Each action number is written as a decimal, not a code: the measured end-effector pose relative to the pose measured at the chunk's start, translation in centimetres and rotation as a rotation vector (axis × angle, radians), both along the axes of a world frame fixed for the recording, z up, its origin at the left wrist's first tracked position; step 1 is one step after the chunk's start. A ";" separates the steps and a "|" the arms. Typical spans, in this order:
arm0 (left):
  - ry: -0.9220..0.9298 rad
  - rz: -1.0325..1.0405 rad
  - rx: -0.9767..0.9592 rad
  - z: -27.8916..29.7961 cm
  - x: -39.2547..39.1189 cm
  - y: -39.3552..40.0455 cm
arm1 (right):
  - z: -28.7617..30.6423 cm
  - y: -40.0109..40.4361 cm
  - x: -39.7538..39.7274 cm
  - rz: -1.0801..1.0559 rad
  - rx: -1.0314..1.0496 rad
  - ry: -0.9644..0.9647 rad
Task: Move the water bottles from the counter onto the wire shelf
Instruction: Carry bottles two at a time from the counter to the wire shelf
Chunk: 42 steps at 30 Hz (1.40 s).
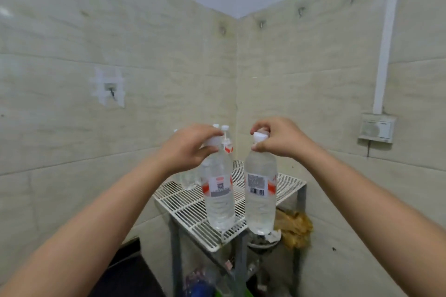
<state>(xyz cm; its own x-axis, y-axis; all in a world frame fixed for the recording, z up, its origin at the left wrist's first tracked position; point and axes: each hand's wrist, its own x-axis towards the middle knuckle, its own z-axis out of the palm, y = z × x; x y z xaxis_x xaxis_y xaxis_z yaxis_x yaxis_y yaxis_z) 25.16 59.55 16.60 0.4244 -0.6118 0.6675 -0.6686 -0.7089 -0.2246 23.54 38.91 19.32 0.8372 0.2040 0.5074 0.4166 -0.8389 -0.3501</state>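
My left hand [190,149] grips the white cap and neck of a clear water bottle [218,198] that hangs over the front part of the white wire shelf [185,207]. My right hand [277,137] pinches the cap of a second clear water bottle [260,198], held in the air just past the shelf's front right edge. Both bottles carry white and red labels. Several more water bottles [225,140] stand at the back of the shelf in the corner, partly hidden behind my left hand.
The shelf stands on grey metal legs [176,248] in a corner of tiled walls. Below it lie a yellow-brown rag [295,226], a bowl and plastic clutter. A dark counter edge [128,263] sits at lower left. A wall switch box [376,128] is at right.
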 end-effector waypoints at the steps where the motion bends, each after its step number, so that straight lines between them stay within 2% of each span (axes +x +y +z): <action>1: 0.013 0.042 0.002 0.4 1.6 -0.4 | 0.2 -0.1 2.2 0.010 -0.003 -0.011; 4: 0.016 0.149 -0.050 0.7 6.4 -1.6 | 0.2 -0.3 9.1 0.061 0.035 -0.033; 7: 0.131 0.401 -0.110 0.4 11.2 -2.2 | -0.2 0.0 15.8 0.162 0.042 -0.041; 13: 0.254 0.729 -0.129 -1.7 19.0 -1.9 | -2.0 1.3 27.5 0.437 -0.026 0.018; 21: 0.356 0.917 -0.257 -3.5 25.1 -0.8 | -5.5 5.3 37.8 0.652 0.014 0.144; 28: 0.354 0.887 -0.344 -4.3 26.5 -0.4 | -6.1 6.6 40.6 0.735 0.016 0.189; 32: 0.444 0.897 -0.309 -4.0 26.3 0.0 | -5.5 6.4 40.4 0.776 -0.229 0.155; 36: 0.529 0.926 -0.308 -3.0 26.0 0.1 | -4.6 6.0 40.2 0.792 -0.341 0.151; 42: 0.471 0.995 -0.387 -3.2 26.1 -0.9 | -5.2 6.2 39.3 0.705 -0.269 0.094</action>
